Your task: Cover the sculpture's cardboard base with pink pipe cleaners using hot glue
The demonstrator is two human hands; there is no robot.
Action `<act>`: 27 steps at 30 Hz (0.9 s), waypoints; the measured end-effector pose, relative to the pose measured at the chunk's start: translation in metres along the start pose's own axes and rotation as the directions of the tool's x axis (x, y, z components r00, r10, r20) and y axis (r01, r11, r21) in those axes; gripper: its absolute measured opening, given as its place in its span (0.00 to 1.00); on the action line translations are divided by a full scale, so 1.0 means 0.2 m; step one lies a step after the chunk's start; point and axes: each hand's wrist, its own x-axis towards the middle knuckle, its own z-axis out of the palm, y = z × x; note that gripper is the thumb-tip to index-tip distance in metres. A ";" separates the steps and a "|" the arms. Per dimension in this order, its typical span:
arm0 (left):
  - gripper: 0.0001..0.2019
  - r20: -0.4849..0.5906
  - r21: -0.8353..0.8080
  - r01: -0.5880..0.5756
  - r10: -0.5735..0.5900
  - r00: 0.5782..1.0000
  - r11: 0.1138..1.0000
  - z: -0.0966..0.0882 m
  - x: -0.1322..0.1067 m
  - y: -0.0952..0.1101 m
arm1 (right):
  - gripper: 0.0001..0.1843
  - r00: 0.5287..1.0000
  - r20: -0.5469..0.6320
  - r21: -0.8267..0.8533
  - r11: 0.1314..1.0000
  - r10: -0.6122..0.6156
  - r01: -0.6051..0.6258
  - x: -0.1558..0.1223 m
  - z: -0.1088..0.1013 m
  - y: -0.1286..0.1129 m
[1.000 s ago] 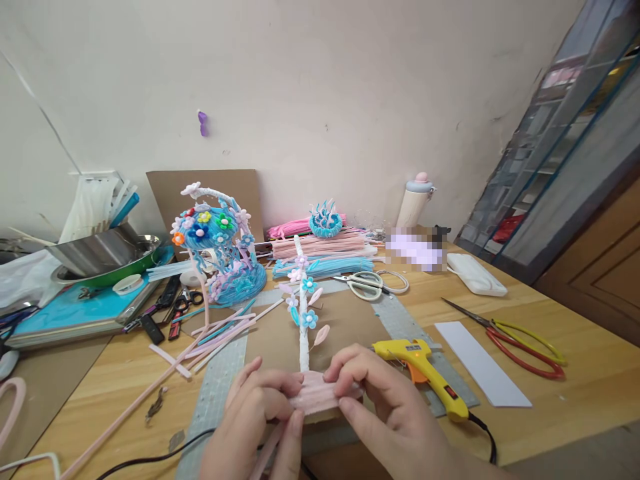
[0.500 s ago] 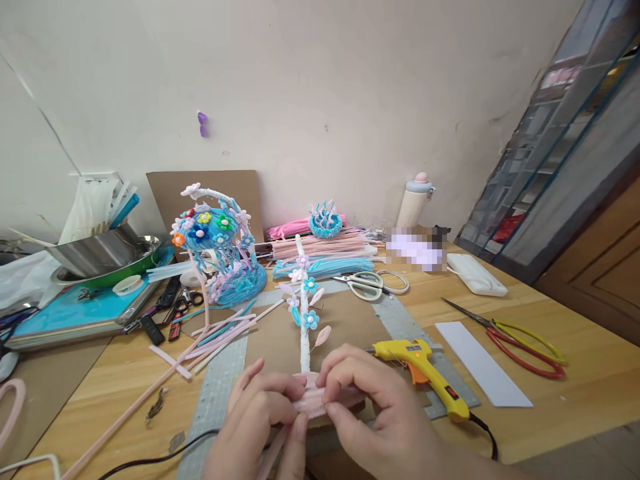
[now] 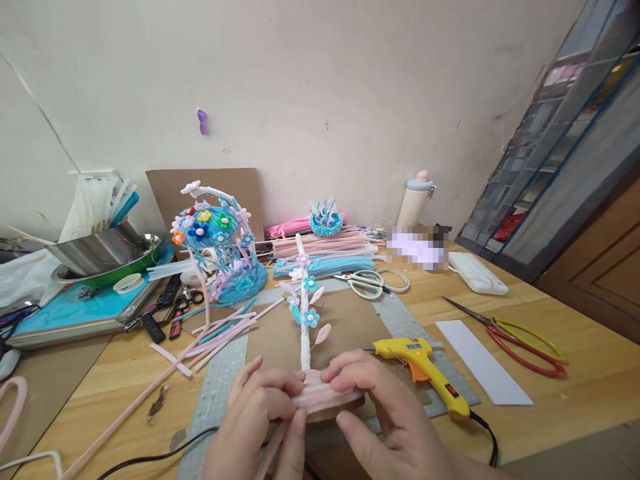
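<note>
A pink fuzzy base [image 3: 325, 395], covered in rows of pipe cleaner, sits low in the middle. From it rises a white-wrapped stem [image 3: 305, 343] bearing blue and pink flowers and leaves. My left hand [image 3: 263, 407] is closed on a pink pipe cleaner [image 3: 273, 450], pinching it against the base's left side; its loose end trails down between thumb and fingers. On the right, my right hand [image 3: 383, 407] rests its fingertips on the base's top, with the thumb hanging apart below its edge. The base's left end is hidden behind my left fingers.
A yellow glue gun [image 3: 423, 373] lies right of my right hand, its black cord trailing off. Farther right are a white strip [image 3: 483, 363] and red-and-yellow-handled scissors [image 3: 525, 347]. A decorated blue flower piece [image 3: 220, 247] stands back left, near bundled pipe cleaners [image 3: 325, 249].
My right thumb has come away from the base and dropped lower, while the right fingers have spread over its top. My left hand keeps its grip in nearly the same place.
</note>
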 end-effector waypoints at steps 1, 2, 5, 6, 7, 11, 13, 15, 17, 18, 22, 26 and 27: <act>0.12 -0.002 0.004 0.005 -0.005 1.000 1.000 0.00 0.00 0.00 | 0.22 0.999 -0.014 -0.051 0.998 -0.034 0.033 -0.02 0.00 0.02; 0.12 -0.005 0.006 0.009 -0.009 1.000 1.000 0.00 0.00 0.00 | 0.24 0.998 -0.017 -0.118 0.991 -0.061 0.058 -0.04 -0.01 0.03; 0.12 -0.008 0.011 0.016 -0.016 1.000 1.000 0.00 0.00 0.00 | 0.26 0.992 0.022 -0.307 0.944 -0.122 0.122 -0.10 -0.02 0.08; 0.12 -0.011 0.017 0.017 -0.017 1.000 1.000 0.00 0.00 0.00 | 0.27 0.989 0.041 -0.349 0.926 -0.141 0.146 -0.11 -0.03 0.09; 0.12 -0.014 0.024 0.014 -0.013 1.000 1.000 0.00 0.00 0.00 | 0.28 0.985 0.062 -0.380 0.909 -0.159 0.171 -0.13 -0.03 0.10; 0.12 -0.030 0.030 -0.016 0.017 0.999 0.999 0.01 0.00 0.00 | 0.29 0.970 0.106 -0.446 0.861 -0.219 0.243 -0.15 -0.05 0.11; 0.12 -0.039 0.028 -0.014 0.015 0.999 1.000 0.01 0.00 0.00 | 0.29 0.968 0.108 -0.463 0.850 -0.226 0.250 -0.16 -0.05 0.12; 0.12 -0.048 0.025 0.001 0.000 0.999 1.000 0.01 0.00 0.00 | 0.30 0.965 0.100 -0.479 0.839 -0.241 0.259 -0.16 -0.05 0.13; 0.12 -0.052 0.020 0.017 -0.016 0.999 1.000 0.01 0.00 0.00 | 0.32 0.958 0.088 -0.492 0.825 -0.273 0.280 -0.15 -0.04 0.13; 0.12 -0.051 0.019 0.023 -0.022 0.998 1.000 0.01 0.00 0.00 | 0.32 0.953 0.084 -0.497 0.817 -0.291 0.294 -0.15 -0.04 0.13; 0.12 -0.020 0.013 0.035 -0.034 0.999 0.999 0.00 0.00 0.00 | 0.32 0.945 0.084 -0.523 0.793 -0.316 0.312 -0.14 -0.03 0.13; 0.11 -0.032 0.006 0.039 -0.039 0.999 0.999 0.00 0.00 0.00 | 0.32 0.966 0.097 -0.491 0.833 -0.239 0.255 -0.11 -0.05 0.10; 0.11 -0.042 0.006 0.040 -0.040 0.998 0.999 0.00 0.00 0.00 | 0.31 0.973 0.105 -0.466 0.854 -0.204 0.230 -0.11 -0.05 0.09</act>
